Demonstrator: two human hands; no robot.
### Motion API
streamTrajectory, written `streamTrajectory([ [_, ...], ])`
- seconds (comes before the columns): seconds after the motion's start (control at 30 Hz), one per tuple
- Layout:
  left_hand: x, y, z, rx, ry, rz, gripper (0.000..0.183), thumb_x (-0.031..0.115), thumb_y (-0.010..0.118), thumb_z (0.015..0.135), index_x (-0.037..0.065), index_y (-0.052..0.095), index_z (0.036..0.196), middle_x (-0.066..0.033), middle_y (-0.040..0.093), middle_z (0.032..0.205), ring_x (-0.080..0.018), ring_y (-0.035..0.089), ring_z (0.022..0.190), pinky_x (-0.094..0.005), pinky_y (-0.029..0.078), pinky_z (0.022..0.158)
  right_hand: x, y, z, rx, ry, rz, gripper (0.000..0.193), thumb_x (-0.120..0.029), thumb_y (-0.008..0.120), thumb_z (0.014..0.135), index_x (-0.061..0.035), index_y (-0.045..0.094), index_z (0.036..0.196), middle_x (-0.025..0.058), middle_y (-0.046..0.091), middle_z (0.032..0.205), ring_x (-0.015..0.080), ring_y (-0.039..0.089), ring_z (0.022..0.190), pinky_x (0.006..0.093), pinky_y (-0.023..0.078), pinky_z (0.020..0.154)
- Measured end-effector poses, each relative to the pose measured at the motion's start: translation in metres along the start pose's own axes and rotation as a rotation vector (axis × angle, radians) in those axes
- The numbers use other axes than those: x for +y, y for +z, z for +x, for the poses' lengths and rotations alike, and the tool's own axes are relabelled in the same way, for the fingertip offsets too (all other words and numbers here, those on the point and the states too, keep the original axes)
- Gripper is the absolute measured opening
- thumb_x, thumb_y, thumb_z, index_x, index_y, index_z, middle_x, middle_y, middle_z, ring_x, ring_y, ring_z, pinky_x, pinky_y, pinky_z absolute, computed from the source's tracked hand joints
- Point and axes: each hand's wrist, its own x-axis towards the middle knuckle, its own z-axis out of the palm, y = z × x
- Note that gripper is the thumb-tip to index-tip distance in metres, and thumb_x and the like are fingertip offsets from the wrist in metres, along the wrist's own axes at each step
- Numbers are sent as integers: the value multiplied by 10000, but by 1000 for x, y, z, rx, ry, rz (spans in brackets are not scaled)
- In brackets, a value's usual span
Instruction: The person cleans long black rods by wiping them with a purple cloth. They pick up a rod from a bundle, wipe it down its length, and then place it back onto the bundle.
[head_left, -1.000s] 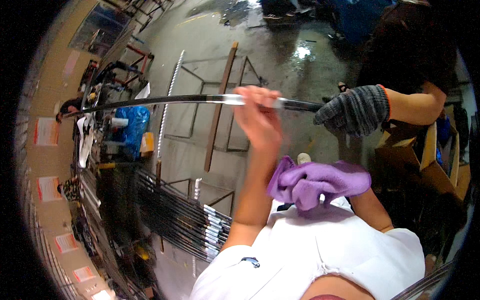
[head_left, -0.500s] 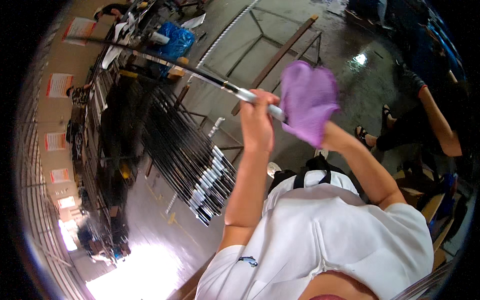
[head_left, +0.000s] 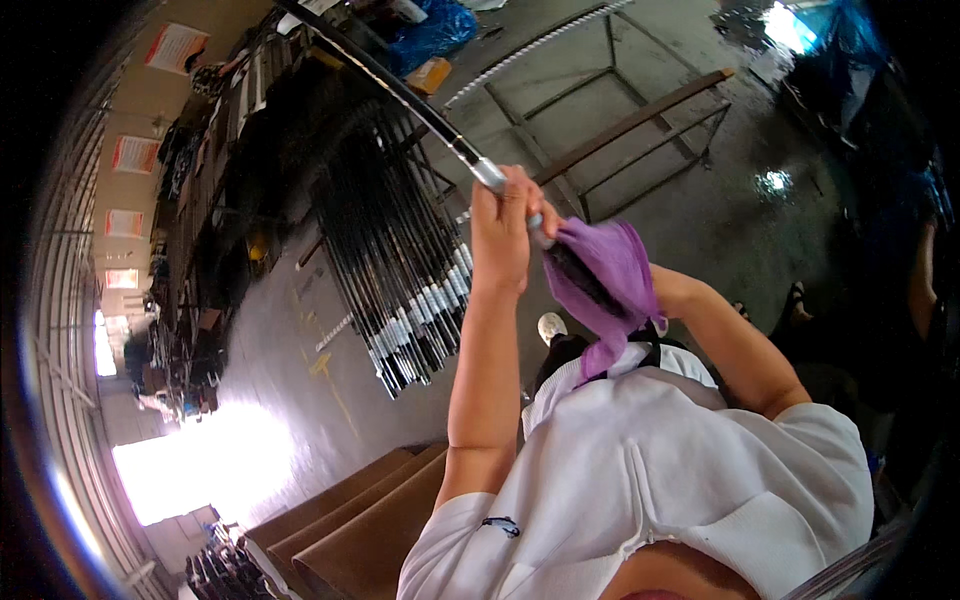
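Observation:
A long black fishing rod (head_left: 410, 103) with a silver section slants from the upper left down to my hands. My left hand (head_left: 503, 235) is closed around its silver part. Below that grip, a purple cloth (head_left: 605, 262) lies around the rod's dark butt end, part of which shows. My right hand is inside the cloth, its fingers hidden; only the wrist and forearm come out on the right. The cloth's loose corner hangs toward my white shirt.
Several similar rods (head_left: 395, 250) lie side by side on my left. Ahead stands a low metal frame (head_left: 580, 92) with a brown bar (head_left: 640, 125). Brown padded boards (head_left: 370, 520) are at the lower left. Another person's arm (head_left: 922, 275) shows at the far right.
The purple cloth has come down and toward me, from beside the rod's end to around its butt. The rod now tilts more steeply. My view has turned, shifting the background.

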Motion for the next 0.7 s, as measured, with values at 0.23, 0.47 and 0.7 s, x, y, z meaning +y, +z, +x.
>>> streamTrajectory([
  [0.23,-17,-4,-24,191,387,1078,212,70,498,848,22,395,1028,-54,524,793,-121,509,663,-254,421,589,-34,17,53,-89,-332,377,571,-451,321,925,-85,234,1354,76,458,1199,156,458,1068,308,337,956],
  [0.47,-10,-7,-27,70,56,399,253,156,474,898,28,384,1097,-81,541,771,-129,524,617,-263,445,560,13,20,52,-71,15,392,373,-259,502,888,-57,417,1189,32,525,1002,103,514,903,278,428,814],
  [0.7,14,-34,-35,266,-51,581,318,262,468,898,37,380,1104,-111,540,686,-200,541,534,-315,449,483,18,-24,34,255,-55,830,348,-211,447,876,-12,469,1161,140,549,1134,238,536,1042,384,402,934],
])
